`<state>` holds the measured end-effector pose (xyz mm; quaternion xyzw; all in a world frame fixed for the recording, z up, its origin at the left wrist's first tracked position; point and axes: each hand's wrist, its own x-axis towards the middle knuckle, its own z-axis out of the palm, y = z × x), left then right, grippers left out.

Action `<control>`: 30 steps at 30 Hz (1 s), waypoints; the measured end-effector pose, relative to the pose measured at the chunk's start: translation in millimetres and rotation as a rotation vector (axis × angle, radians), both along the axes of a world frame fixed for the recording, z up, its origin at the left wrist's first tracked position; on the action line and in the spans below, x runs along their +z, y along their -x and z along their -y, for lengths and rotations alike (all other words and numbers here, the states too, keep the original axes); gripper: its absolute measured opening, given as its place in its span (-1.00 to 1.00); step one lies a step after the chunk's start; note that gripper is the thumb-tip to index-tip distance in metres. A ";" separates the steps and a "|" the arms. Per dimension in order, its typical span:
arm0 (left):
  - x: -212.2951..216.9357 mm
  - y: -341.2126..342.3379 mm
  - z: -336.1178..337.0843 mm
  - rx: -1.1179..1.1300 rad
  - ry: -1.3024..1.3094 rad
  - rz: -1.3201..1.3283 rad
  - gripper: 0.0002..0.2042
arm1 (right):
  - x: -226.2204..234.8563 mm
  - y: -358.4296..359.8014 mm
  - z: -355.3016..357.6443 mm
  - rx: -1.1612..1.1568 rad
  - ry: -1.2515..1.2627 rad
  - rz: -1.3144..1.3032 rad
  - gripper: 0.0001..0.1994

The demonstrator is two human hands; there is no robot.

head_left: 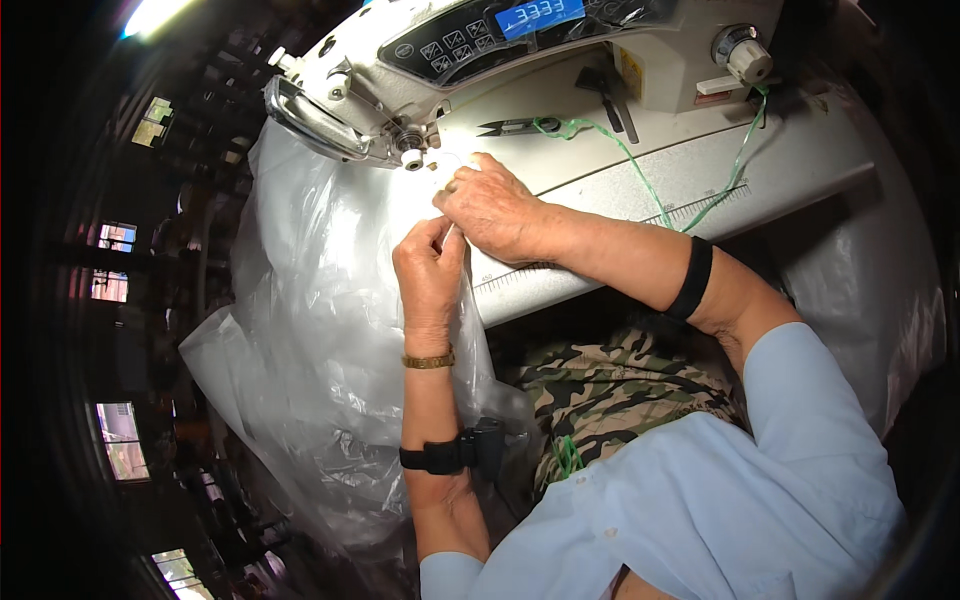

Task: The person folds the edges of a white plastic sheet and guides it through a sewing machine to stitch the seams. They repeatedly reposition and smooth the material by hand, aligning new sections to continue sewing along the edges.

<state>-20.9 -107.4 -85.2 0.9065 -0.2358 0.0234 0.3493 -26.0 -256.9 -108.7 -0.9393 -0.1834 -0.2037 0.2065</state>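
My left hand (pixel 430 262) is closed, with thumb and fingers pinching the edge of a clear plastic sheet (pixel 330 300). Just above it, my right hand (pixel 490 212) bends over the same edge, its fingers curled down close to the needle area of a white sewing machine (pixel 640 75). What lies under the right fingertips is partly hidden and washed out by the bright lamp. The plastic drapes off the machine bed toward the left and down past my left forearm.
Thread snips (pixel 515 127) lie on the machine bed, beside a dark flat tool (pixel 605 100). A green cord (pixel 640 172) runs from the machine's dial (pixel 745 55) across the bed's ruler edge (pixel 700 208). More clear plastic (pixel 850 290) hangs at the right.
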 end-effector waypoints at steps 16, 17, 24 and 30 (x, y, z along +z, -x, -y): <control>-56.2 -1.5 -246.2 0.386 -0.440 0.245 -0.39 | -0.4 48.9 -7.9 0.009 -0.391 0.162 -0.75; -57.6 -3.4 -248.2 0.389 -0.441 0.237 -0.39 | -4.7 66.3 -14.3 0.049 -0.493 0.207 -0.82; -59.1 -3.8 -243.5 0.394 -0.393 0.211 -0.33 | -73.0 147.3 -76.2 0.123 -1.107 -0.588 -0.71; -59.3 -5.8 -243.1 0.386 -0.381 0.206 -0.31 | -99.0 127.9 -116.2 0.337 -1.420 -0.709 -0.46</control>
